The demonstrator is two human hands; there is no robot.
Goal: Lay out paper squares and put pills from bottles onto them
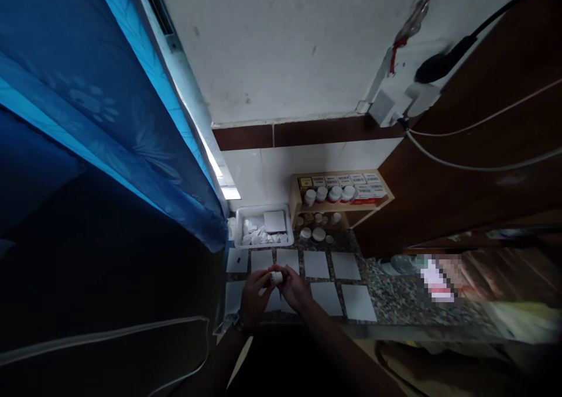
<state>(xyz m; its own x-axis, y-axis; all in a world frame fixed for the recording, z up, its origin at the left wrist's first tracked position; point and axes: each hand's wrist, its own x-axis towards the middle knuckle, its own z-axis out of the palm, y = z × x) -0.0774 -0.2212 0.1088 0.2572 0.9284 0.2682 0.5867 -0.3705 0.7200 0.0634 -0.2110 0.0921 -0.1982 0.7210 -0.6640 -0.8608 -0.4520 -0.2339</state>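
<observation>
My left hand (253, 294) and my right hand (295, 288) meet over the near edge of a speckled stone counter (390, 294). Both are closed on a small white bottle (276, 277) held between the fingertips. Below the hands lie several white paper squares (316, 264) in two rows on the counter. One square at the far left carries a small dark speck (238, 260).
A white tray (239, 233) of folded paper packets and a paper stack sits at the counter's back. Beside it a small wooden shelf (295, 201) holds white bottles and boxes. A blue curtain (109, 122) hangs at left; cables and a wall socket (384, 107) are at upper right.
</observation>
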